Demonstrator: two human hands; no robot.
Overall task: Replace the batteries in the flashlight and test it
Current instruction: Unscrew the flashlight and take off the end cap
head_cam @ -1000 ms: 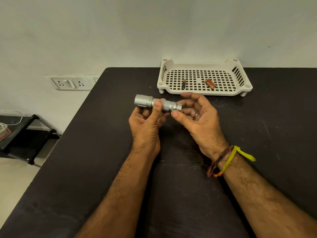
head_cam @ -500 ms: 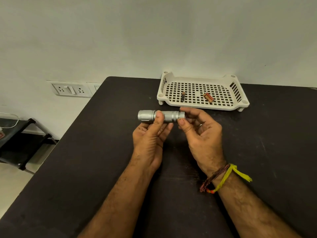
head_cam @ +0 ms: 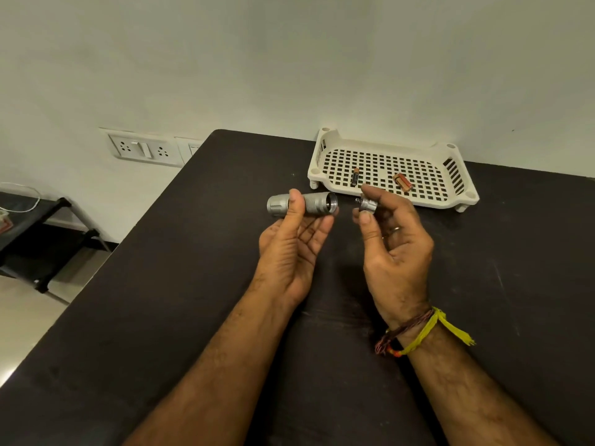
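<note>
The tail cap (head_cam: 368, 203) had just come off the flashlight body (head_cam: 302, 205): half a second earlier the two were still joined between the hands, and now a clear gap lay between them above the black counter (head_cam: 180, 284). The left hand (head_cam: 294, 249) held the silver body level, thumb across the knurled barrel and fingers cradling it from below, its open threaded end facing right. The right hand (head_cam: 394, 246) pinched the cap between thumb and fingertips, its grip narrow and closed on that small piece, with a dark stub showing on the cap's left side.

By my reading, the opening step was done, and the old cells had next to come out of the barrel before fresh ones could go in.

Behind the hands, the white perforated tray (head_cam: 457, 201) stood on the counter near the wall, holding a dark battery (head_cam: 355, 177) and, well apart from it, a reddish-brown item (head_cam: 403, 182) that was possibly another battery or a small pack; it was too small to tell. The inside of the barrel lay in shadow, so whether any cell remained there could not be made out. The flashlight's lens end faced away to the left and was unseen.
</note>
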